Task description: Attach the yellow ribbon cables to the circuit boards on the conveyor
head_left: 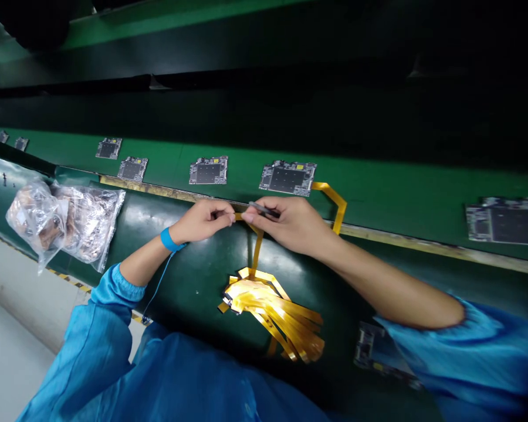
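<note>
Between my two hands stretches a yellow flex cable [256, 249], its upper end pinched in my fingertips and its lower part hanging toward the bench. My left hand [206, 220], with a blue wrist strap [169, 239], is closed on the cable's end. In my right hand [290, 223] is a thin dark tool that looks like tweezers [264, 209]; its fingertips also touch the cable. Below the hands lies a fanned pile of yellow flex cables [277, 316]. Just beyond my right hand, a circuit board [288, 177] has another yellow flex cable [338, 202] running from its right side.
Several more circuit boards, one at the middle [208, 170] and one at far right [506, 221], lie along the green belt [405, 193]. Clear plastic bags [88, 223] of copper-coloured parts sit on the left of the bench. Another board [378, 351] is partly under my right sleeve.
</note>
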`<action>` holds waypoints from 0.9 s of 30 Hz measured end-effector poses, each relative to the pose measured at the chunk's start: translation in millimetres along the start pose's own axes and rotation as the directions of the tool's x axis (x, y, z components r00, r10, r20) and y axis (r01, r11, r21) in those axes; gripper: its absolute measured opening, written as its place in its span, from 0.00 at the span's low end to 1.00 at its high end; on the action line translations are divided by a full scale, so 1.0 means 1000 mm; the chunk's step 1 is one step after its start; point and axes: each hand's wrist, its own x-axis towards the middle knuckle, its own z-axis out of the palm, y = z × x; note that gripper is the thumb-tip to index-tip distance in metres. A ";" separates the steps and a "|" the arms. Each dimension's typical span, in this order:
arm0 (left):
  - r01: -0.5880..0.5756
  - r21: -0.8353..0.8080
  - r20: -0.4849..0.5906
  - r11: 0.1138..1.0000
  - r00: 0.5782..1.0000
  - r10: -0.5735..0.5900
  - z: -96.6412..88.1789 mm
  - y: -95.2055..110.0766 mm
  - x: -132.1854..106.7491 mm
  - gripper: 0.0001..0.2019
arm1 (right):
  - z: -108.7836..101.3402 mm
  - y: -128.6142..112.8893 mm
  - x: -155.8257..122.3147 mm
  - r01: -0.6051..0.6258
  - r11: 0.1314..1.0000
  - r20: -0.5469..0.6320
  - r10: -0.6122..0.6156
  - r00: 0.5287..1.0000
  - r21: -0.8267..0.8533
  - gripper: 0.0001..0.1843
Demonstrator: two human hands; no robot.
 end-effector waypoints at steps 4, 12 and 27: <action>0.078 0.290 -0.275 0.954 0.961 0.005 -0.019 -0.002 0.024 0.10 | -0.008 0.009 0.022 -0.037 0.998 -0.104 0.032 0.994 -0.045 0.27; 0.356 0.714 -0.316 0.602 0.932 -0.176 -0.024 0.011 0.087 0.06 | -0.020 0.030 0.065 -0.124 0.990 -0.202 0.107 0.974 -0.074 0.18; 0.284 0.732 -0.232 0.619 0.958 -0.165 -0.021 0.018 0.091 0.09 | -0.026 0.033 0.079 -0.159 0.974 -0.221 0.122 0.968 -0.160 0.10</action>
